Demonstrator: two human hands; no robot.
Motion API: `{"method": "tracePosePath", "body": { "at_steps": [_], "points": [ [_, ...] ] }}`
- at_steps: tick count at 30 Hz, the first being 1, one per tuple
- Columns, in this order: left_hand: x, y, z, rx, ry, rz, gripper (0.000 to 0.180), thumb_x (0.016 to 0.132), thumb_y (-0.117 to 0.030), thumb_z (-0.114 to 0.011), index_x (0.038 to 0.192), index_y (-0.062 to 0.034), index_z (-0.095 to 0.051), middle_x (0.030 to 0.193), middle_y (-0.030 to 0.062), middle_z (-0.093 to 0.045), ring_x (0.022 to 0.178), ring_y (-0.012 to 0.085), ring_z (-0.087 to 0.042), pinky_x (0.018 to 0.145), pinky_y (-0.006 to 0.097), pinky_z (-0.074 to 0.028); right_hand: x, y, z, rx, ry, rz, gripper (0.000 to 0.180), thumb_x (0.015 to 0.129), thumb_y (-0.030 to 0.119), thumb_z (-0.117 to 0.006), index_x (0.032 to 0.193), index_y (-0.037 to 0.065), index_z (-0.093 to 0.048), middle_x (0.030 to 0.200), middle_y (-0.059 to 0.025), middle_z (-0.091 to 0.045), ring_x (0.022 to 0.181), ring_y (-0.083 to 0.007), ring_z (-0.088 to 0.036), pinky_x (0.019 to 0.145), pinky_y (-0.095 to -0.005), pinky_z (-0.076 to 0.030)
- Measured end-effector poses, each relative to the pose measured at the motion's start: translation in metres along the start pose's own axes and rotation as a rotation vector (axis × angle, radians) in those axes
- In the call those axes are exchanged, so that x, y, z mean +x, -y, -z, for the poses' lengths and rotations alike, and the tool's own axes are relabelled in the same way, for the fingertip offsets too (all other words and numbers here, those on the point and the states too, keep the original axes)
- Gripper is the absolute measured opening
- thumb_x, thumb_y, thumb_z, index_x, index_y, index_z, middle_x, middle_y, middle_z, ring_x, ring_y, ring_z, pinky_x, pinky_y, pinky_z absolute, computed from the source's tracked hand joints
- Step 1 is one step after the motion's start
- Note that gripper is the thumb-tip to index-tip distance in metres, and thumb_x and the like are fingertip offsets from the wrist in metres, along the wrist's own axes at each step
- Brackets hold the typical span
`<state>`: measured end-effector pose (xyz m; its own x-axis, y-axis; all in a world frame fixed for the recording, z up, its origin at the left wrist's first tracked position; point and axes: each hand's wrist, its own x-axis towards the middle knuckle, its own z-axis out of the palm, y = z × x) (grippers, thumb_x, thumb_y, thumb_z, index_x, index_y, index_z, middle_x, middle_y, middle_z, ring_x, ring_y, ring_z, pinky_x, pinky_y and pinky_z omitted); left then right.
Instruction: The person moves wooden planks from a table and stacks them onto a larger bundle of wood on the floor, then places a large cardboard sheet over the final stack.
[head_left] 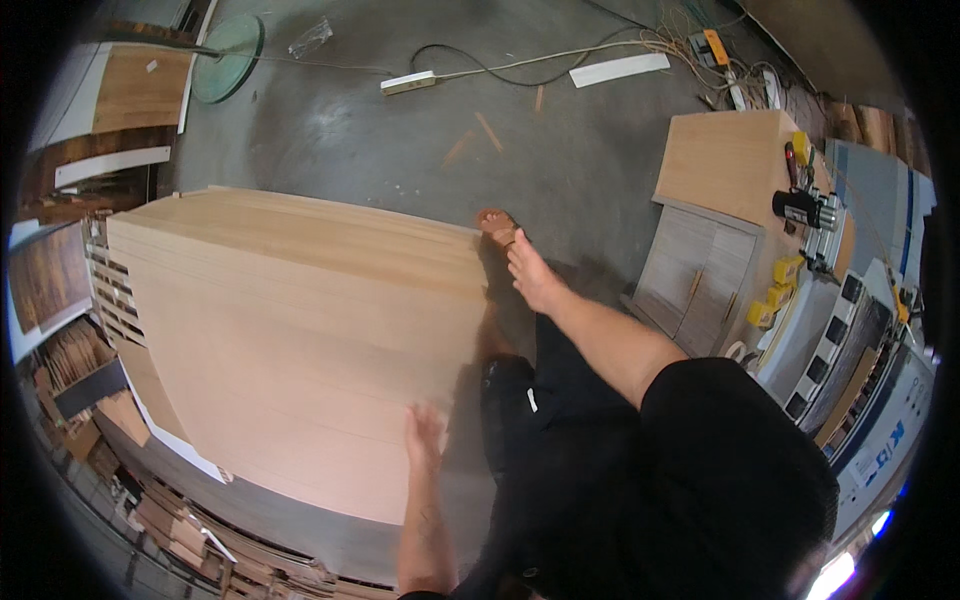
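A large stack of pale wooden boards [300, 350] lies to my left, its top sheet broad and smooth. Over the stack's right edge is my left hand [424, 437], slightly blurred, with fingers stretched out and nothing held; whether it touches the top board I cannot tell. My right hand [535, 278] is held past the stack's far right corner, above the floor. Its fingers are extended and it, too, is empty. Below and beyond it shows my foot in a brown sandal [498, 225].
A wooden cabinet [715, 160] with grey doors stands at right, holding tools and yellow boxes [788, 270]. A white power strip [408, 83] and cables lie on the grey floor ahead. A round green base [228, 58] is far left; wood offcuts [75, 360] are stacked at left.
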<state>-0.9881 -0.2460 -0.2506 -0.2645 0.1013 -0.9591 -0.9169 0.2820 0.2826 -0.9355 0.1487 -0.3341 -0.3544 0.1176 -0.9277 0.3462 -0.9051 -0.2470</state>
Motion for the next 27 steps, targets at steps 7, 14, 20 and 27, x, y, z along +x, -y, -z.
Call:
{"method": "tracePosePath", "body": {
  "at_steps": [7, 14, 20, 27],
  "points": [
    [-0.085, 0.021, 0.014, 0.175, -0.024, 0.229, 0.085, 0.096, -0.060, -0.040, 0.152, -0.0023, -0.013, 0.154, 0.0189, -0.029, 0.142, 0.0321, -0.029, 0.113, 0.049, -0.022, 0.022, -0.049, -0.056, 0.202, -0.079, 0.041, 0.101, 0.086, 0.078, -0.036, 0.155, 0.009, -0.010, 0.162, -0.0093, -0.004, 0.148, -0.0235, -0.003, 0.118, -0.0428, -0.005],
    [-0.021, -0.021, -0.042, 0.063, 0.062, -0.039, 0.083, 0.097, -0.056, -0.042, 0.153, -0.0032, -0.010, 0.157, 0.0202, -0.021, 0.144, 0.0307, -0.025, 0.116, 0.046, -0.021, -0.006, 0.016, -0.045, -0.707, 0.237, 0.309, 0.079, 0.095, 0.055, -0.048, 0.151, 0.003, -0.024, 0.157, -0.0151, -0.025, 0.144, -0.0255, -0.024, 0.117, -0.0337, -0.018],
    [0.030, -0.068, -0.160, -0.116, -0.013, -0.231, 0.064, 0.098, -0.047, -0.051, 0.137, -0.0002, -0.034, 0.134, 0.0134, -0.046, 0.122, 0.0245, -0.047, 0.103, 0.044, -0.038, -0.019, 0.008, -0.050, -1.263, 0.482, 0.474, 0.090, 0.089, 0.058, -0.056, 0.151, 0.002, -0.022, 0.157, -0.0188, -0.019, 0.146, -0.0310, -0.017, 0.119, -0.0383, -0.016],
    [0.016, -0.076, -0.191, -0.331, -0.045, -0.254, 0.056, 0.097, -0.044, -0.055, 0.131, -0.0021, -0.040, 0.126, 0.0132, -0.050, 0.113, 0.0253, -0.052, 0.093, 0.043, -0.046, -0.028, 0.007, -0.051, -1.312, 0.529, 0.504, 0.094, 0.088, 0.058, -0.058, 0.152, 0.004, -0.016, 0.158, -0.0190, -0.015, 0.147, -0.0316, -0.013, 0.120, -0.0390, -0.015]
  ]
}}
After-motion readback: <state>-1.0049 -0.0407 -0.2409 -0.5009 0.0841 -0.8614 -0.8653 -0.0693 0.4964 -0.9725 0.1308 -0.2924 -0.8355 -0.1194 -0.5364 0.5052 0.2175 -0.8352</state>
